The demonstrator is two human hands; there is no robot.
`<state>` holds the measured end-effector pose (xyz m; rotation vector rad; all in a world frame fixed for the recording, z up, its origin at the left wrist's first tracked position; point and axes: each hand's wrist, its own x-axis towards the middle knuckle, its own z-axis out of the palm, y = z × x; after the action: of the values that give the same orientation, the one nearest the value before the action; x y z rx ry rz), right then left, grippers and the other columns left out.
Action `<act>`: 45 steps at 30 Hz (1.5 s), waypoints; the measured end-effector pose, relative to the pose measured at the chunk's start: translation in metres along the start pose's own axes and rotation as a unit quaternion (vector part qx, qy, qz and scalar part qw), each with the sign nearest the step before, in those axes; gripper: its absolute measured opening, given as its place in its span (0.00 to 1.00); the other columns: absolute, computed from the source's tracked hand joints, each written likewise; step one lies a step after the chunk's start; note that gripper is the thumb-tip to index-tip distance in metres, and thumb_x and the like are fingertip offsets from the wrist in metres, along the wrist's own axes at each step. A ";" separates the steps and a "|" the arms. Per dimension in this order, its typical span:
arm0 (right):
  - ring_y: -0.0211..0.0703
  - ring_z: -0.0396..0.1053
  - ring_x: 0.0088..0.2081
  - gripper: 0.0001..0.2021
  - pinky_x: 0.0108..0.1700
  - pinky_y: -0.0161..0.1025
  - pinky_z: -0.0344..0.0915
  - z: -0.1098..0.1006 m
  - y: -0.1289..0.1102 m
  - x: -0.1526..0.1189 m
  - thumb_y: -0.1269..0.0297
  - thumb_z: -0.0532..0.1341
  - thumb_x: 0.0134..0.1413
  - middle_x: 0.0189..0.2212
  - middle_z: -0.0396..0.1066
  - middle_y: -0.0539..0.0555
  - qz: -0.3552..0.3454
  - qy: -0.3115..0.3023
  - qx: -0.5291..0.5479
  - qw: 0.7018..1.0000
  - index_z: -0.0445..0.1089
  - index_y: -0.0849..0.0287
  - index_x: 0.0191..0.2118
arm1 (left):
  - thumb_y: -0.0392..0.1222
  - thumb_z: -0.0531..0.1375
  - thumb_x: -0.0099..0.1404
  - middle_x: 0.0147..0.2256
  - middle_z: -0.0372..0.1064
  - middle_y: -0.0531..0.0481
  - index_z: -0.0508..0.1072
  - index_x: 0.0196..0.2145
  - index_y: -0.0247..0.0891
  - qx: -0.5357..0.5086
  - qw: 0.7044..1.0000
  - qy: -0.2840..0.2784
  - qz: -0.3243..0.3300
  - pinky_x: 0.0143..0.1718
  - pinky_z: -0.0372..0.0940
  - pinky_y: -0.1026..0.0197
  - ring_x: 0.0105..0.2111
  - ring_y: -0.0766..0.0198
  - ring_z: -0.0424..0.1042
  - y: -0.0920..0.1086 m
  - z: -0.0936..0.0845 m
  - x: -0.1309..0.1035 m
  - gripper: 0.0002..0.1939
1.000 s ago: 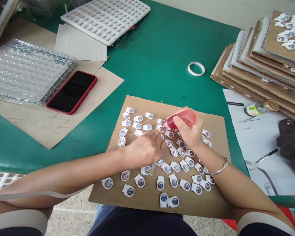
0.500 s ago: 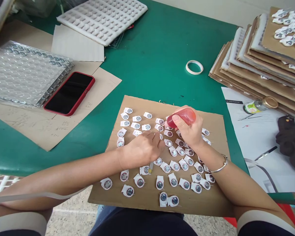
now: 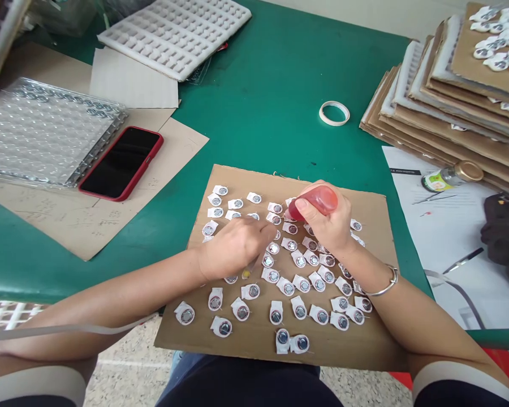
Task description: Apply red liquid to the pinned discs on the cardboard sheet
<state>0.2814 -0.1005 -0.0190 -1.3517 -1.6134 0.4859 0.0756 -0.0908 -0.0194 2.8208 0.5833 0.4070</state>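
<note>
My right hand (image 3: 328, 223) is wrapped round a red squeeze bottle (image 3: 316, 202), its nozzle tilted down to the left over a cardboard sheet (image 3: 375, 339). Fingers pinched, my left hand (image 3: 237, 246) holds a thin tool (image 3: 248, 270) whose clear, yellowish end sticks out below the palm; its tip is hidden. Rows of small white pieces with round silver discs (image 3: 299, 308) lie on the cardboard, several of them under or beside both hands. The bottle's nozzle is close to one of these pieces (image 3: 274, 219); whether it touches I cannot tell.
Left on the green table (image 3: 258, 113) are a red-cased phone (image 3: 121, 163), a clear plastic tray (image 3: 46, 135) and a white foam tray (image 3: 173, 34). A tape roll (image 3: 334, 113) lies behind the cardboard. To the right are stacked boards (image 3: 428, 107), a small jar (image 3: 452, 176) and tweezers (image 3: 462, 260).
My left hand has shifted slightly left, uncovering more pieces near the middle. The right hand and bottle stay nearly in place. The view has tilted a little.
</note>
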 end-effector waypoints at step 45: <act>0.40 0.68 0.31 0.06 0.35 0.43 0.67 0.000 0.000 -0.007 0.64 0.64 0.47 0.28 0.69 0.51 -0.068 0.030 0.016 0.997 0.66 0.57 0.30 | 0.30 0.52 0.62 0.27 0.68 0.48 0.67 0.31 0.34 -0.191 0.980 0.051 -0.036 0.29 0.62 0.60 0.28 0.65 0.67 -0.011 -0.001 -0.001 0.06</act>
<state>0.2814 -0.1072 -0.0221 -1.2115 -1.6295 0.3843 0.0705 -0.0816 -0.0216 2.4169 0.5573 0.5842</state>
